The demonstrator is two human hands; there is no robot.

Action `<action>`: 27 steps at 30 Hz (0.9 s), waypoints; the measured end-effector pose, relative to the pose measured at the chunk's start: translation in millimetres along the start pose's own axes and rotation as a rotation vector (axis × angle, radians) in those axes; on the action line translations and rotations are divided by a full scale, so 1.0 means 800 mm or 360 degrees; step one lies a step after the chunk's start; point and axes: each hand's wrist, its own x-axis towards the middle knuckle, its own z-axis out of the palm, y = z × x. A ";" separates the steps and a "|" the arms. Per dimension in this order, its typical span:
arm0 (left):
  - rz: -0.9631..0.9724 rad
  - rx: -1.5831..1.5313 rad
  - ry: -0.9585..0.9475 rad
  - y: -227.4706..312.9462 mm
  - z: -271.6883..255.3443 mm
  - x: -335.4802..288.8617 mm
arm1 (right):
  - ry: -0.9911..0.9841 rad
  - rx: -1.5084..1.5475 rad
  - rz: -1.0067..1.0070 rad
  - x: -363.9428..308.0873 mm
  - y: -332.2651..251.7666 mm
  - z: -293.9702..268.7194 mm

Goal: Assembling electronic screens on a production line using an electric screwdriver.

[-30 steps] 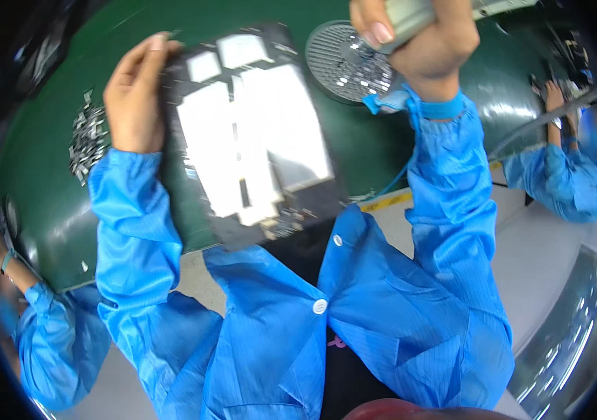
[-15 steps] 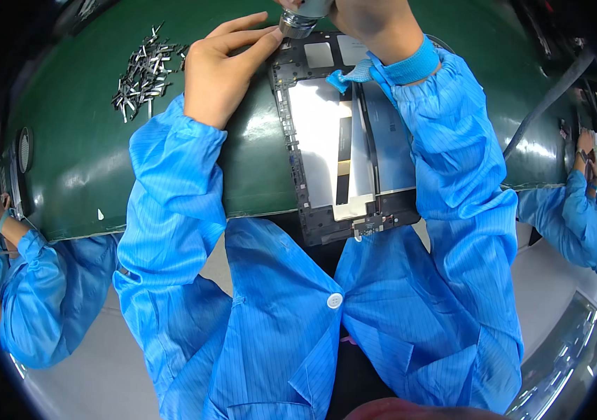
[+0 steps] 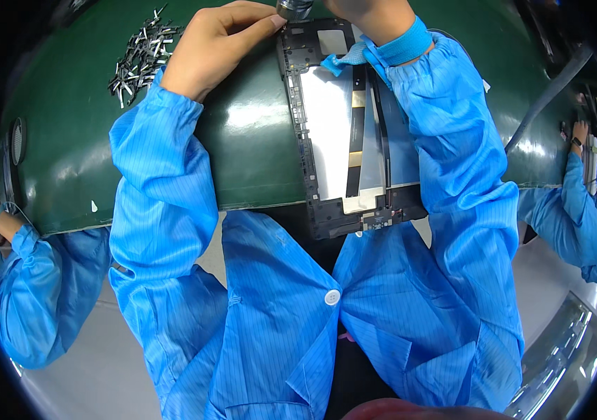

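A tablet's black inner frame (image 3: 300, 150) lies tilted on the table, its near end over the edge above my lap. It carries a shiny silver plate and dark ribbon strips (image 3: 356, 133). At its far left corner, my left hand (image 3: 218, 49) has thumb and forefinger pinched together. What sits between them is too small to make out. Right beside those fingertips is the metal nozzle (image 3: 294, 8) of what looks like a heat gun. My right hand (image 3: 372, 15), wearing a blue wrist strap (image 3: 407, 43), holds that tool, its fingers cut off by the upper edge.
A loose pile of small black and silver strips (image 3: 143, 57) lies on the green table (image 3: 249, 154) at the far left. A grey cable (image 3: 547, 98) runs down on the right. Co-workers in blue sleeves sit on both sides (image 3: 50, 301), (image 3: 568, 203).
My left hand has shifted left and away, its fingers now curled into a pinch. The heat gun has moved up, leaving only its nozzle in view. The tablet frame sits slightly farther right.
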 end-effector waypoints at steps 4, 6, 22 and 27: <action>0.0043 -0.0064 -0.0075 0.009 -0.004 0.001 | -0.0030 -0.0050 0.0010 0.000 0.003 -0.001; -0.0023 -0.0055 0.0034 0.018 0.001 -0.001 | 0.0015 -0.0112 0.0073 0.000 0.002 -0.002; -0.0198 -0.0583 0.0083 0.044 0.010 -0.008 | -0.0107 -0.0035 0.0061 -0.004 0.006 -0.005; -0.0249 -0.0497 0.0089 0.051 0.013 -0.004 | -0.0098 -0.0084 0.0054 -0.006 0.002 -0.008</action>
